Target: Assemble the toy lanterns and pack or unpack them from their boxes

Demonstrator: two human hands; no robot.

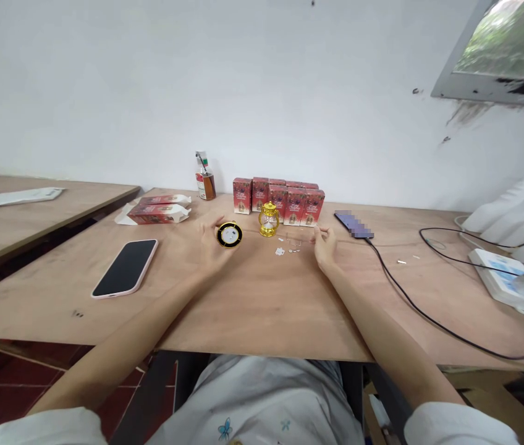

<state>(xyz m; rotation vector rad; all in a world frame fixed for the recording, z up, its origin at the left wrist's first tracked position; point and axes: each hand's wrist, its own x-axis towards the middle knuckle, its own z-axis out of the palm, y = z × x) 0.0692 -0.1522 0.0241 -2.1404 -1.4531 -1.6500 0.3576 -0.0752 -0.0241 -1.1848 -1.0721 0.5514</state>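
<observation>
My left hand (pixel 212 240) is closed around a small gold-rimmed lantern (pixel 230 235), its round black underside turned up towards me with a pale disc in the middle. A second gold lantern (pixel 268 220) stands upright on the table between my hands. My right hand (pixel 325 245) rests near the table with thumb and fingers pinched together; whatever is between them is too small to make out. Just left of it lie several small silvery discs (pixel 293 250) and little white pieces (pixel 280 251).
Several red printed boxes (pixel 295 206) stand behind the lantern. More red boxes (pixel 159 211) lie at left, near a bottle (pixel 205 183) of brown liquid. A phone (pixel 125 268) lies at left, another phone (pixel 353 224) with a black cable (pixel 403 293) at right, by a power strip (pixel 512 281).
</observation>
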